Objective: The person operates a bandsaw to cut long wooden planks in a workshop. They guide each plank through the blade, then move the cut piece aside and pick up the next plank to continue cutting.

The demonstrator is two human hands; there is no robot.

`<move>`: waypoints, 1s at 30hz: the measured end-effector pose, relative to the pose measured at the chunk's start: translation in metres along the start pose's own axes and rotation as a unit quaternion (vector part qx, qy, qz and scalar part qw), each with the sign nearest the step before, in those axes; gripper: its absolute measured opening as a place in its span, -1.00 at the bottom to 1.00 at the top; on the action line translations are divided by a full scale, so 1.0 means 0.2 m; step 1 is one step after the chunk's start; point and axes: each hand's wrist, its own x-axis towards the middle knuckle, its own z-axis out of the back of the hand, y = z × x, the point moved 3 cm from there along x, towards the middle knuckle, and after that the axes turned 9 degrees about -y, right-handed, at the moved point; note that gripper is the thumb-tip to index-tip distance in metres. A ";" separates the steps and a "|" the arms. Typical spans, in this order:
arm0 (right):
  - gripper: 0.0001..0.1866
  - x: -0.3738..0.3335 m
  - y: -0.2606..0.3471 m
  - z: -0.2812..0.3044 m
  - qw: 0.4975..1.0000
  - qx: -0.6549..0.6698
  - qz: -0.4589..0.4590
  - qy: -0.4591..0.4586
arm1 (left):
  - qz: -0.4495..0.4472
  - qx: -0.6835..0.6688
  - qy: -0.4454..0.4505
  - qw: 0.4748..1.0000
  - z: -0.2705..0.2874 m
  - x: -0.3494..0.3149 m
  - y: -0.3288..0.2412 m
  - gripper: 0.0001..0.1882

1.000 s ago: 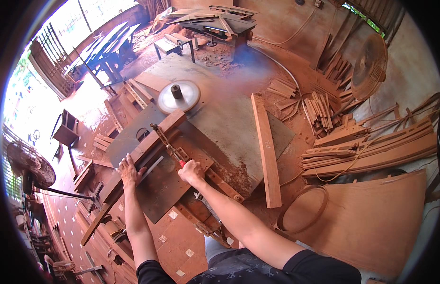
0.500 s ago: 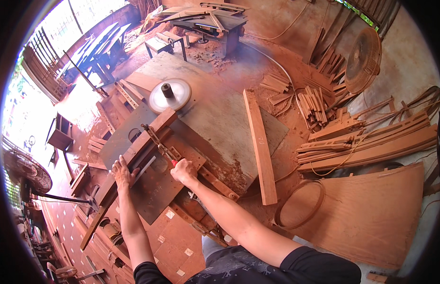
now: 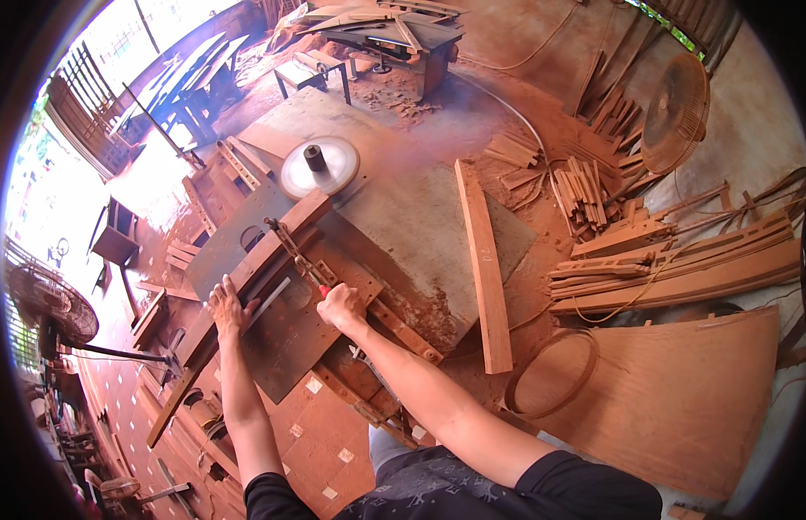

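My left hand lies with fingers spread on a long wooden beam, which runs slantwise over a dark metal plate. My right hand is wrapped round the red handle of a metal toggle clamp. The clamp's arm reaches over the beam. Close to the beam's far end is a round disc-shaped saw blade, smeared by spinning, with a dark hub at its middle. A second length of wood under the beam is partly hidden.
A loose plank lies at the right of the sawdust-strewn table. Stacked wood pieces and a standing fan are farther right. Another fan stands left. A curved wooden panel lies near right.
The whole view has shifted slightly, so things appear a little farther right and mostly higher. Both hands keep their places on the beam and the clamp handle.
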 end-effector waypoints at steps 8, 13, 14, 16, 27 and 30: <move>-0.73 -0.07 0.09 0.17 0.999 0.032 -0.014 0.015 | -0.002 0.023 -0.008 1.000 0.01 0.00 -0.01 0.18; -0.67 -0.09 0.09 0.21 0.999 0.002 -0.017 0.034 | 0.003 0.013 0.002 1.000 0.00 0.00 0.00 0.19; -0.65 -0.09 0.09 0.21 0.999 -0.001 -0.022 0.038 | 0.003 0.015 0.000 1.000 0.01 0.00 0.00 0.19; -0.63 -0.09 0.09 0.21 0.998 -0.008 -0.028 0.047 | 0.000 0.015 0.003 1.000 0.00 -0.01 -0.01 0.19; -0.61 -0.13 0.07 0.23 0.999 -0.020 -0.008 0.041 | 0.028 -0.008 0.017 0.999 0.07 -0.02 -0.02 0.29; -0.63 -0.16 0.04 0.25 0.999 -0.026 -0.007 0.038 | 0.028 -0.017 0.022 0.999 0.09 -0.07 -0.03 0.31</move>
